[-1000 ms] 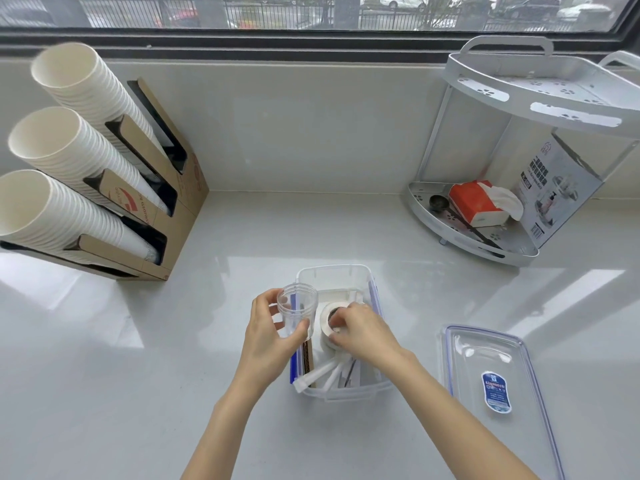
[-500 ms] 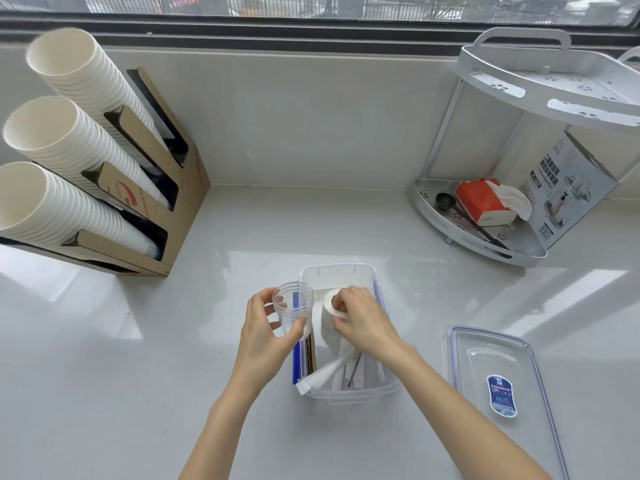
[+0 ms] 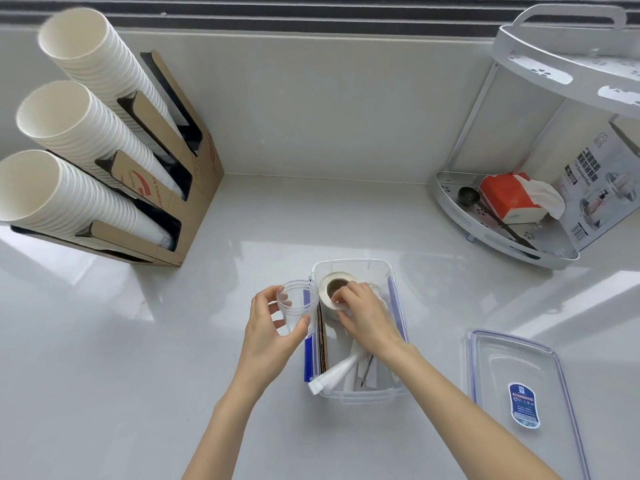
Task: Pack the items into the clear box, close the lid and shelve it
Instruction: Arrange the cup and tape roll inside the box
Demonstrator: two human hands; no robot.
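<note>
Packing step in hand; lid [image 3: 519, 386] lies off, on the counter [image 3: 138, 375] right of the box [image 3: 356, 394], and the shelf [image 3: 498, 233] stands back right. Box sits centre, holding a tape roll [image 3: 329, 296] at its far end and a white tube [image 3: 332, 375] poking over the near rim. Next move, by my reading: seat the roll, then find room for the cup [image 3: 297, 308]. Right hand [image 3: 367, 320] reaches into the box, fingers curled on the roll. Left hand [image 3: 268, 336] grips the clear cup just left of the box.
</note>
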